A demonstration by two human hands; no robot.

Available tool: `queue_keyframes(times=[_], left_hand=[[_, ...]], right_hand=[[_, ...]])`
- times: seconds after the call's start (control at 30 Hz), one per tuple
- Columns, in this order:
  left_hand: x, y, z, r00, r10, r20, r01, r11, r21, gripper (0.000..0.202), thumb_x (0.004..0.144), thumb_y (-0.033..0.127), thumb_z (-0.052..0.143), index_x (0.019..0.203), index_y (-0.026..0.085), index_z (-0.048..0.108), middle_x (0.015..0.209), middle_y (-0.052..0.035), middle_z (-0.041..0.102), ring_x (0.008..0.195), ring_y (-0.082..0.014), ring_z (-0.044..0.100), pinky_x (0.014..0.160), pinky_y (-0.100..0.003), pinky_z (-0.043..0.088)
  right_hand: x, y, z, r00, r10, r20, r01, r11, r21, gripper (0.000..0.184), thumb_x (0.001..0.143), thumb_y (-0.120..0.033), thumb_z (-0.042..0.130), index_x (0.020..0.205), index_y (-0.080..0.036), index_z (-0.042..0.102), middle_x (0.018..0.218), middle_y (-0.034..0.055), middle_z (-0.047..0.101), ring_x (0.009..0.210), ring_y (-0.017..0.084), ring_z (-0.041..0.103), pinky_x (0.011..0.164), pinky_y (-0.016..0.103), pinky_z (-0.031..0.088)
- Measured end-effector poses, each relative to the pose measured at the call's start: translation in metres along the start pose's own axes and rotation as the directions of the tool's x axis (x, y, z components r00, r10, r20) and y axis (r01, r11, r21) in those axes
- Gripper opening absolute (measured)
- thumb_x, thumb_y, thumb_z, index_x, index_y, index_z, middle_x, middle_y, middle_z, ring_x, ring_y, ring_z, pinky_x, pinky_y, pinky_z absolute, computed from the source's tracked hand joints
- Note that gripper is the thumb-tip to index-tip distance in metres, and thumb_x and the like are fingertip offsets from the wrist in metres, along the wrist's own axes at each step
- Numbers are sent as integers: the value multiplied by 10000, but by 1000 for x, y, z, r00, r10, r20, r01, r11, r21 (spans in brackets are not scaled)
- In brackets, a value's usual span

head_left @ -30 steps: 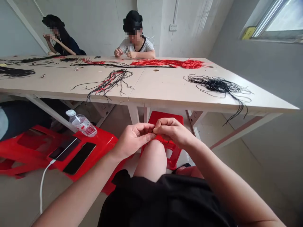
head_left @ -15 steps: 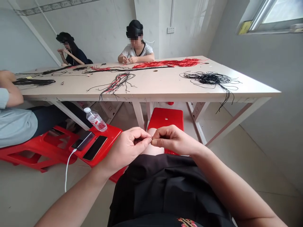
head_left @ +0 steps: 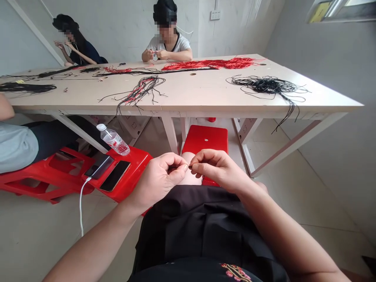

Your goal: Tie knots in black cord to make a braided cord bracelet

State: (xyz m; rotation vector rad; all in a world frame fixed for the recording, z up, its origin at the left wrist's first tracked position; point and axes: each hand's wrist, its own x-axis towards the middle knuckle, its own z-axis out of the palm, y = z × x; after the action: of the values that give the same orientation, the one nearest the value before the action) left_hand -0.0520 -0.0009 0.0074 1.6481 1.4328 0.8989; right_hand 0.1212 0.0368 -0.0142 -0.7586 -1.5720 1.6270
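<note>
Over my lap, my left hand (head_left: 164, 172) is closed in a pinch, thumb against forefinger. My right hand (head_left: 216, 168) pinches just beside it, the fingertips of both hands almost touching. A short bit of thin dark cord (head_left: 190, 167) shows in the small gap between them; the rest of it is hidden by my fingers. Beyond my hands, on the table (head_left: 199, 94), lie a tangled bundle of black cords (head_left: 268, 84) to the right and a bundle of black and red cords (head_left: 142, 91) nearer the middle.
Red cords (head_left: 211, 64) lie farther back. On a red stool (head_left: 141, 156) at my left are a water bottle (head_left: 114, 141), a phone (head_left: 115, 176) and a power bank (head_left: 99, 166) with a white cable. Another red stool (head_left: 205, 137) stands ahead. Co-workers sit across and at left.
My fingertips have drawn slightly apart, and dark cord now shows between them. The view has tipped downward, so the table and co-workers appear higher.
</note>
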Motion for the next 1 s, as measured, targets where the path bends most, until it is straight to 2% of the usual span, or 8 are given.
queue_keyframes(times=[0.17,0.37,0.47,0.57,0.7,0.8,0.9,1.0], left_hand=[[0,-3,-1,1000,-16,2,16,1000,-9,174,800,308,571,723,153,591,657,38,529,523,-46,415,515,-173,361],[3,-11,5,988,-121,98,140,963,-228,234,755,366,635,749,132,621,634,19,524,562,-73,447,507,-193,344],[5,-14,11,974,-190,123,226,861,-455,204,708,328,683,709,133,622,592,32,512,536,-59,431,494,-185,336],[6,-17,15,950,-266,166,309,704,-639,135,681,258,697,697,137,640,598,29,530,548,-50,447,511,-169,360],[6,-18,17,916,-328,230,378,515,-770,100,690,206,680,662,122,634,605,23,519,562,-42,468,541,-156,401],[5,-20,17,896,-351,273,411,420,-809,106,691,192,689,657,122,617,600,26,507,557,-39,474,529,-151,403],[3,-22,16,892,-334,304,431,432,-792,144,705,226,701,673,121,610,606,21,521,546,-35,467,517,-147,384],[0,-26,14,898,-332,288,428,514,-743,188,689,269,729,709,119,617,607,22,533,528,-27,448,499,-142,344]], right_hand=[[0,2,5,999,-10,-38,10,1000,-11,147,798,-295,546,731,-164,546,693,-16,510,621,84,471,578,220,430],[-2,9,15,972,-206,-112,164,939,-304,138,870,-288,480,777,-186,481,714,-11,507,630,91,444,565,219,374],[-4,12,19,950,-282,-132,210,894,-397,103,879,-252,462,792,-197,470,710,-12,522,612,93,455,554,221,372],[-5,17,21,934,-324,-152,236,877,-417,92,888,-257,457,811,-207,462,695,-16,525,582,92,458,528,219,363],[-5,22,23,931,-327,-164,238,881,-409,91,896,-279,449,836,-213,463,712,-10,536,583,99,483,520,222,369],[-5,24,24,934,-317,-162,229,883,-410,87,897,-280,446,844,-213,462,724,-6,539,593,102,495,523,221,374],[-3,29,24,930,-326,-170,226,870,-438,87,905,-271,431,840,-216,450,729,-6,535,584,100,488,522,221,376],[-2,34,24,920,-361,-156,240,829,-505,84,911,-256,418,839,-221,444,755,2,544,600,105,500,540,224,393]])
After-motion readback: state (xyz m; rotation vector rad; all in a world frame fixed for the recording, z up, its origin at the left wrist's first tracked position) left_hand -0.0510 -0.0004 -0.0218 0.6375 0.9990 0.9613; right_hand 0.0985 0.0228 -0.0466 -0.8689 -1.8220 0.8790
